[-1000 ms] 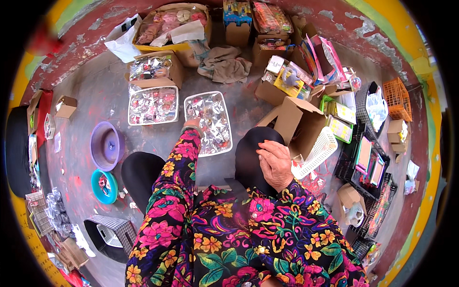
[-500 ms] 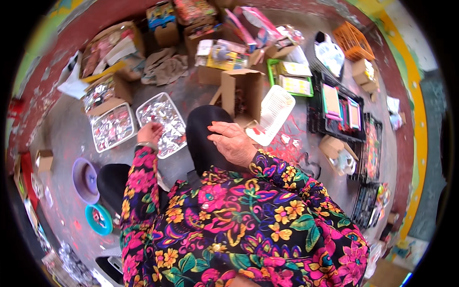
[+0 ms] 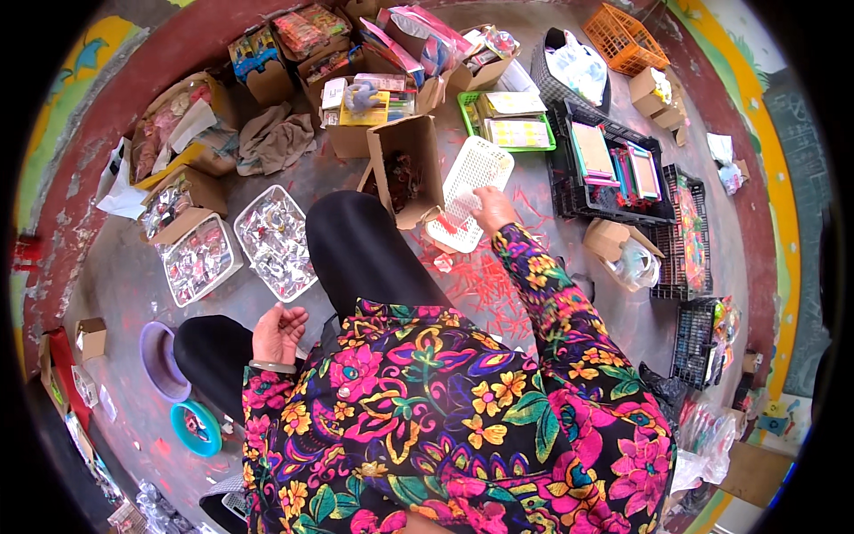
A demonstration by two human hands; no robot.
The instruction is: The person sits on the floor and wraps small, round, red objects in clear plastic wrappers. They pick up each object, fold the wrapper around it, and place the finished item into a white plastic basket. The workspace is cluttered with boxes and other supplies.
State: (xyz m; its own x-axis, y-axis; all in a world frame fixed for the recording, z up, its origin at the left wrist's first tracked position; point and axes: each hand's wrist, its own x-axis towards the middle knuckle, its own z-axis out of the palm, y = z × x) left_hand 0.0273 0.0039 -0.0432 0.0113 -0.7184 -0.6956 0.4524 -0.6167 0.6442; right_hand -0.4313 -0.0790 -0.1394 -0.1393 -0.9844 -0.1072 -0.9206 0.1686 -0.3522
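My right hand (image 3: 493, 212) reaches forward over the white perforated basket (image 3: 471, 173). Its fingers are closed on a small pale, see-through piece, too blurred to name. Near my lap, my left hand (image 3: 278, 336) is raised with loosely bent fingers, and nothing shows in it. Just beyond it lies a white tray (image 3: 277, 245) full of small shiny packets. Another white tray (image 3: 203, 262) of similar packets sits to its left. A tall open cardboard box (image 3: 405, 169) with dark reddish contents stands against the white basket's left side.
Red scraps (image 3: 485, 289) litter the floor at right. Black crates (image 3: 614, 169) line the right side, with an orange crate (image 3: 623, 40) farther back. A purple basin (image 3: 165, 360) and a turquoise basin (image 3: 195, 428) stand at left. Filled cardboard boxes (image 3: 267, 76) line the far wall.
My right hand has moved from above my knee out to the right, over the white basket. My left hand has drawn back from the packet tray toward my lap. The view has shifted.
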